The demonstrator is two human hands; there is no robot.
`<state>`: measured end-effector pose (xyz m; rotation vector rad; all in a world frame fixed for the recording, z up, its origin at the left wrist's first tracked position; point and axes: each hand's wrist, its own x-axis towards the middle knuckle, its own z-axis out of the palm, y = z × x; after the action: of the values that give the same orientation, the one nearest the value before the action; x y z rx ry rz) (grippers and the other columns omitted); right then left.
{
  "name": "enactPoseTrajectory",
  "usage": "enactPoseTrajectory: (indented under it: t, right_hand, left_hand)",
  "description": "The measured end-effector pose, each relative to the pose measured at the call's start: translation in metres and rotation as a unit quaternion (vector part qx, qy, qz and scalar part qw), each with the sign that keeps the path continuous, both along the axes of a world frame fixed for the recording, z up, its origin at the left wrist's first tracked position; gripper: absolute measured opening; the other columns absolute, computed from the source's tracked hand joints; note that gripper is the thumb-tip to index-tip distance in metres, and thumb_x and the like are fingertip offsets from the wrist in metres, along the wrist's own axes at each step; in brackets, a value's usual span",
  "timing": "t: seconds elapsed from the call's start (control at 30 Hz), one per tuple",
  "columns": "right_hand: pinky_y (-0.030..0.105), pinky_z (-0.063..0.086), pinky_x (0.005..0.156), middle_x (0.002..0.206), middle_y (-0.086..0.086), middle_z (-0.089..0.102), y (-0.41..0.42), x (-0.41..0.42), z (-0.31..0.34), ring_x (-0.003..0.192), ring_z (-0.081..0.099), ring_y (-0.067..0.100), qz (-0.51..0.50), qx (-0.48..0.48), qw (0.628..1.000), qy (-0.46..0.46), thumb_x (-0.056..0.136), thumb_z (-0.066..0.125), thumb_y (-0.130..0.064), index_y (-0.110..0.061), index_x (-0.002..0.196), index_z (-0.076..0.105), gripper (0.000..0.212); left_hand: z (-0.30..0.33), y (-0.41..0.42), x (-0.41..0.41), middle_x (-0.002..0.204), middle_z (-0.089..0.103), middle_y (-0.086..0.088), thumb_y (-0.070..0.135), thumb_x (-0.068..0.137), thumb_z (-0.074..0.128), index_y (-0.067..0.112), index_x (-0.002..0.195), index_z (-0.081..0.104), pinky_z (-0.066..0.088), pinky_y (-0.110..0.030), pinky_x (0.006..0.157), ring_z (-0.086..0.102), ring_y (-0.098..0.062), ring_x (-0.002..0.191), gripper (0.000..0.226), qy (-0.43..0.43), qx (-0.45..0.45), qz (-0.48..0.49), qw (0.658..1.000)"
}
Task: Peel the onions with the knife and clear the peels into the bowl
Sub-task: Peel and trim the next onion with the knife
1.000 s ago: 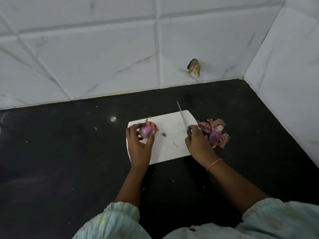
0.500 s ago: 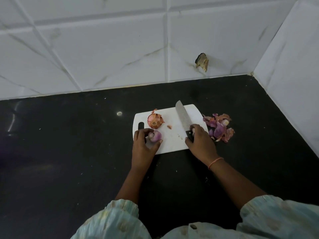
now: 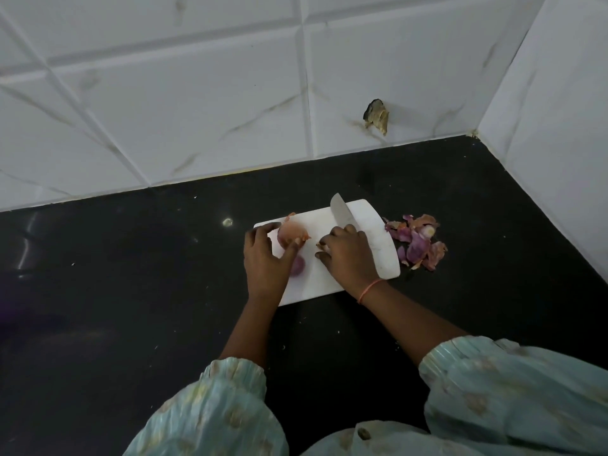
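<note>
Peeled onion (image 3: 297, 266): purple, on the near-left part of the cutting board (image 3: 378, 245), partly tucked under the left hand (image 3: 265, 258). Touching the palm side, though grip not resolvable.

Left hand: fingers spread and reaching away over the board, fingertips at the papery orange skin piece (image 3: 291, 233) lying just beyond the peeled onion. Contact likely; pinch or mere touch cannot be told. Nearer of the two hands to both onion and skin.

Right hand (image 3: 347, 255): curled round the handle of the knife (image 3: 342, 213), handle hidden in the fist. Blade long axis running away from the body and slightly left, tip past the far edge of the board. Small scrap (image 3: 320, 245) by the knuckles, blurred.

Peel pile (image 3: 418, 241): on the black table (image 3: 131, 291), just off the board's right edge, beside the right hand.

Bowl: not in view.

Judgement: skin piece lies ahead of the left hand, pile to the right of the knife hand; clearing probably next, destination unknown from here.

Far: white tiled wall (image 3: 197, 93), chipped hole (image 3: 376, 116).
</note>
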<state>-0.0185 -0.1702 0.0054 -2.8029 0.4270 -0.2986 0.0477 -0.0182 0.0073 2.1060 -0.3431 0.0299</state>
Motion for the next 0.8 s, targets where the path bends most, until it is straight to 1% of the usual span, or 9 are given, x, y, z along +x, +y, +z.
enactPoseTrajectory:
  t: [0.13,0.23,0.37,0.47,0.6,0.67,0.7,0.77,0.8]
  right_hand:
    - [0.039,0.041,0.089,0.103,0.003,0.066,-0.002,0.007,-0.01,0.102,0.055,0.025,-0.005,-0.002,1.0,-0.018,0.097,0.054,-0.022,-0.017,0.105,0.072,0.02]
    - [0.04,0.041,0.087,0.098,0.003,0.067,-0.007,0.01,-0.011,0.099,0.056,0.026,-0.007,0.003,1.0,-0.03,0.096,0.054,-0.017,-0.017,0.099,0.07,0.016]
    - [0.04,0.04,0.08,0.098,0.004,0.066,-0.036,0.007,0.004,0.094,0.056,0.027,-0.073,0.026,0.995,-0.064,0.094,0.056,-0.017,-0.016,0.096,0.067,0.011]
    - [0.04,0.046,0.077,0.093,0.006,0.068,-0.079,-0.012,0.013,0.089,0.06,0.028,-0.144,0.056,0.983,-0.097,0.091,0.059,-0.013,-0.013,0.094,0.069,0.01]
    - [0.047,0.051,0.089,0.099,0.011,0.072,-0.119,-0.044,0.019,0.094,0.065,0.029,-0.229,0.092,0.962,-0.115,0.091,0.059,-0.008,-0.007,0.102,0.072,0.017]
    - [0.043,0.052,0.085,0.092,0.01,0.071,-0.127,-0.056,0.019,0.087,0.065,0.026,-0.24,0.089,0.96,-0.118,0.088,0.066,-0.011,-0.007,0.095,0.072,0.01]
    - [0.042,0.052,0.081,0.087,0.009,0.069,-0.129,-0.061,0.02,0.083,0.063,0.024,-0.248,0.087,0.958,-0.114,0.088,0.067,-0.016,-0.007,0.089,0.071,0.009]
    - [0.041,0.046,0.077,0.081,0.011,0.065,-0.129,-0.066,0.02,0.079,0.057,0.028,-0.259,0.061,0.96,-0.089,0.094,0.052,-0.032,-0.006,0.079,0.068,0.034]
    - [0.041,0.044,0.076,0.083,0.014,0.066,-0.127,-0.067,0.024,0.079,0.057,0.031,-0.252,0.058,0.962,-0.086,0.095,0.043,-0.035,-0.005,0.081,0.068,0.042]
  left_hand:
    - [0.009,-0.015,0.022,0.142,0.044,-0.002,0.028,0.077,0.083,0.027,0.131,0.056,0.049,-0.047,0.101,0.053,-0.022,0.121,0.061,0.08,0.031,-0.02,0.996]
    - [0.014,-0.026,0.031,0.143,0.044,-0.006,0.029,0.074,0.085,0.027,0.134,0.054,0.047,-0.049,0.103,0.049,-0.026,0.126,0.067,0.105,0.108,-0.039,0.988]
    - [0.014,-0.031,0.037,0.137,0.049,-0.006,0.024,0.073,0.085,0.024,0.133,0.054,0.048,-0.043,0.1,0.053,-0.026,0.12,0.068,0.115,0.156,-0.067,0.979]
    - [0.015,-0.029,0.038,0.125,0.055,-0.004,0.018,0.076,0.082,0.021,0.128,0.058,0.048,-0.034,0.088,0.057,-0.02,0.105,0.058,0.12,0.135,-0.054,0.982]
    - [0.027,-0.033,0.038,0.116,0.061,0.003,0.021,0.076,0.082,0.023,0.119,0.059,0.048,-0.023,0.08,0.058,-0.01,0.096,0.049,0.092,0.057,-0.048,0.993]
    - [0.04,-0.042,0.037,0.109,0.06,0.008,0.019,0.079,0.081,0.025,0.117,0.057,0.049,-0.017,0.075,0.059,-0.007,0.094,0.046,0.12,-0.006,-0.066,0.991]
    - [0.048,-0.047,0.035,0.109,0.061,0.008,0.02,0.081,0.079,0.024,0.119,0.057,0.051,-0.017,0.075,0.061,-0.008,0.096,0.045,0.148,-0.039,-0.075,0.985]
    - [0.06,-0.056,0.035,0.115,0.062,0.003,0.025,0.086,0.074,0.02,0.128,0.056,0.055,-0.022,0.076,0.063,-0.012,0.101,0.045,0.194,-0.078,-0.089,0.974]
    - [0.062,-0.059,0.035,0.117,0.062,0.001,0.027,0.088,0.072,0.018,0.131,0.055,0.055,-0.023,0.078,0.063,-0.013,0.102,0.047,0.196,-0.079,-0.093,0.973]
